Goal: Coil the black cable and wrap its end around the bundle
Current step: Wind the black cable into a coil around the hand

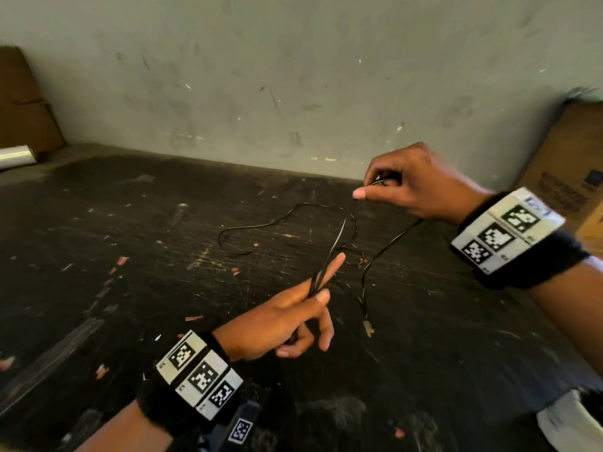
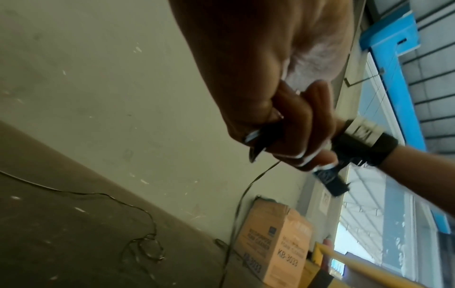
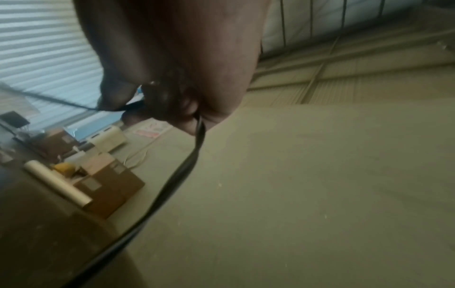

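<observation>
A thin black cable point(image 1: 261, 226) lies in loose curves on the dark worktop point(image 1: 146, 272). My left hand point(image 1: 328, 278) pinches several gathered strands of it between thumb and forefinger, low in the middle of the head view. My right hand point(image 1: 375, 187) is raised up and to the right, pinching one strand. From that hand the cable hangs down to its end point(image 1: 367, 321) on the top. In the right wrist view the cable point(image 3: 182, 171) drops from my curled right hand point(image 3: 172, 58). The left wrist view shows my left hand point(image 2: 234, 68) and a hanging strand point(image 2: 242, 196).
A scuffed grey-green wall point(image 1: 293, 76) backs the worktop. One cardboard box point(image 1: 567, 177) stands at the right, another point(image 1: 23, 102) at the far left beside a roll of clear film point(image 1: 16, 156). Small red scraps point(image 1: 122, 260) litter the surface. Something white point(image 1: 567, 419) sits at the bottom right.
</observation>
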The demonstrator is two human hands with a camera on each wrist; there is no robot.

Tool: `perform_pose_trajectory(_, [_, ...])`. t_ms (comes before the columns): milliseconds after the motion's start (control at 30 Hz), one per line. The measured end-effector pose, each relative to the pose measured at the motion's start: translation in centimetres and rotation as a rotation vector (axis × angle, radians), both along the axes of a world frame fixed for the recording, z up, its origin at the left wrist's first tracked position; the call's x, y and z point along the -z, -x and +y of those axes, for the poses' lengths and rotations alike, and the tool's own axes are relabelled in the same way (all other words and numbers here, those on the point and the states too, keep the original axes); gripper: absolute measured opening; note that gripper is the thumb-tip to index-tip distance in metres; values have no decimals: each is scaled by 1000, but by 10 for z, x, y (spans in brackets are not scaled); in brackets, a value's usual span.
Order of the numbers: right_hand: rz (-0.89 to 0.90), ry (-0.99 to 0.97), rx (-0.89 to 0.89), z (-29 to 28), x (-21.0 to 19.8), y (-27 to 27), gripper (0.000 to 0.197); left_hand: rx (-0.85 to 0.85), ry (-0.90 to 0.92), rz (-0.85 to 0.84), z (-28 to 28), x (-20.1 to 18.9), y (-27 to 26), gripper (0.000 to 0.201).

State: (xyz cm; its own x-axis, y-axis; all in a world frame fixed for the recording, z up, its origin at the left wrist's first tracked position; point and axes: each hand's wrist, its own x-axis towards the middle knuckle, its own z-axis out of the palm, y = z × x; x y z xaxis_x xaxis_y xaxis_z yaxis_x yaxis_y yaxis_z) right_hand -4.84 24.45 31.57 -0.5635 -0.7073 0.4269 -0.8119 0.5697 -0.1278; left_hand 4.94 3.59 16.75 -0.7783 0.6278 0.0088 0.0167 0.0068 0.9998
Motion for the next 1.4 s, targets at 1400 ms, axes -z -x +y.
perform_pose_trajectory(1400, [-292, 99, -36, -35, 76, -2, 24, 17, -339, -4, -19, -43, 5, 51])
